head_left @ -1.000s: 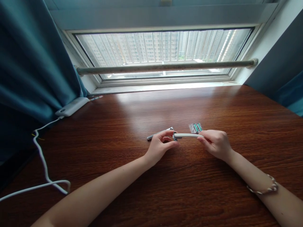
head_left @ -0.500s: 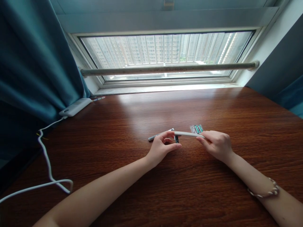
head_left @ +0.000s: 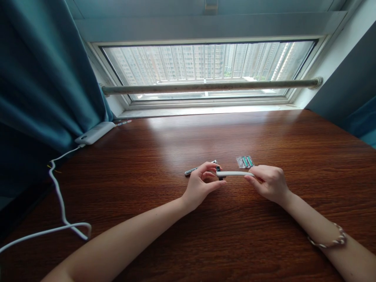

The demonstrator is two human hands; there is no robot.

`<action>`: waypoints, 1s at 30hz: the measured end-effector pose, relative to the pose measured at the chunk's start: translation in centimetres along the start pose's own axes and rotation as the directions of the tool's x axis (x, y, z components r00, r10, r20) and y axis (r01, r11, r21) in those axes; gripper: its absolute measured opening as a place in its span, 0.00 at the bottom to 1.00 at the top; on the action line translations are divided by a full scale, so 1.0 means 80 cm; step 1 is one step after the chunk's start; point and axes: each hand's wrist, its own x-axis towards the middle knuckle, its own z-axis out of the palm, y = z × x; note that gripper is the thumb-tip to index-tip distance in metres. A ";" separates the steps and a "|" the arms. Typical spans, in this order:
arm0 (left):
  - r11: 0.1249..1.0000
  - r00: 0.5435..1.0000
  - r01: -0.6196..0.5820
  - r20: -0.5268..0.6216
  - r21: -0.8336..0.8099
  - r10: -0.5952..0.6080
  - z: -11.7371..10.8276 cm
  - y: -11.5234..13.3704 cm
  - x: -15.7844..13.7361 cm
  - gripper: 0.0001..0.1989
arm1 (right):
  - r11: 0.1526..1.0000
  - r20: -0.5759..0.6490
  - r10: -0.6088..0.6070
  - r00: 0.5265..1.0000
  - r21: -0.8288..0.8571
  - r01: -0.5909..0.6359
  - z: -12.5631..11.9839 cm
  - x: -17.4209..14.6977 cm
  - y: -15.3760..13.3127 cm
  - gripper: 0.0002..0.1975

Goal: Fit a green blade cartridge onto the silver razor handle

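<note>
My right hand [head_left: 268,181] is closed on the end of a slim white razor handle [head_left: 233,173], its thumb and fingers pinching it. The handle points left, and its far end meets a small dark razor head [head_left: 218,170]. Around that razor head, my left hand [head_left: 201,182] has its thumb and fingertips closed from below and above. Whether handle and head are locked together I cannot tell. Behind my left hand lies a narrow silver-grey item [head_left: 190,171], partly covered by the fingers. A clear pack of blade cartridges with green strips [head_left: 245,161] rests just beyond my right hand.
Everything lies on a brown wood-grain table [head_left: 188,235]. A white power box [head_left: 95,132] sits at the back left, with a white cable [head_left: 60,199] running down the left side. A blue curtain [head_left: 53,78] hangs there. Past the table's back edge is a window with a horizontal bar [head_left: 211,86].
The handle's left end has come down from the top of the razor head to its middle. Both hands have stayed nearly in place, and the cartridge pack shows more fully.
</note>
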 end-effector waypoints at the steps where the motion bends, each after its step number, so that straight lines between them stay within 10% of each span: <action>1: 1.000 1.000 0.001 -0.001 0.012 -0.001 0.000 0.000 0.000 0.19 | 1.000 -0.002 -0.001 1.000 -0.002 0.001 0.000 0.000 0.001 0.19; 30: 0.928 0.998 -0.004 -0.052 0.373 0.025 0.001 -0.009 0.000 0.17 | 0.975 -0.088 -0.107 0.990 -0.203 0.088 -0.010 0.000 -0.003 0.14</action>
